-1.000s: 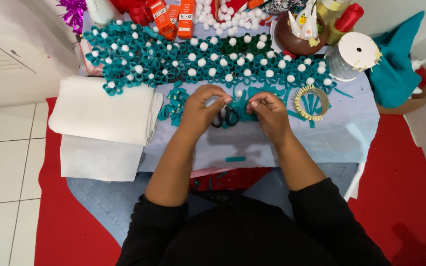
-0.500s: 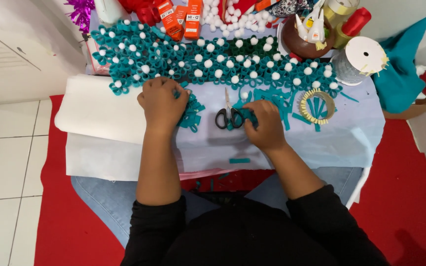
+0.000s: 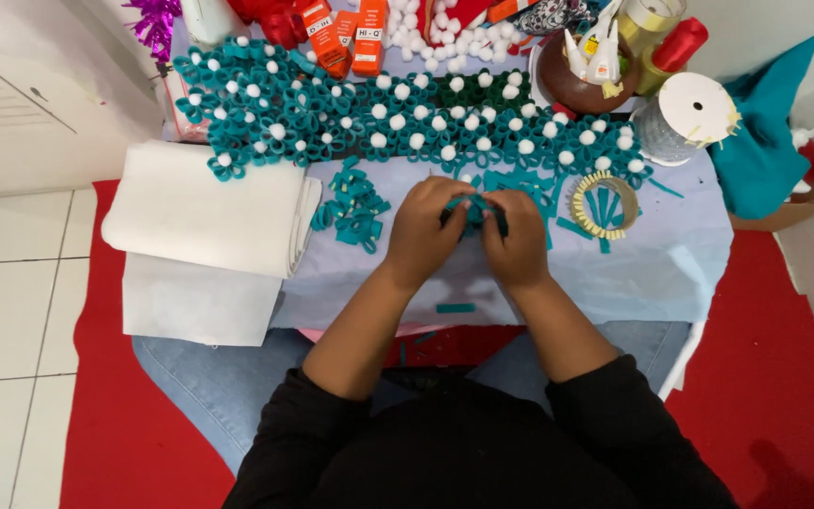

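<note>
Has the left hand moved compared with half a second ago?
Yes. The left hand went right, away from the folded white felt stack, and now meets the right hand over a small teal felt piece.

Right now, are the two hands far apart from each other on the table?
No, the left hand and the right hand are close together, both pinching a small teal felt piece between them.

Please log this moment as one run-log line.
left hand: pinching small teal felt piece | right hand: pinching same piece | pile of folded teal felt loops: left of hands
</note>
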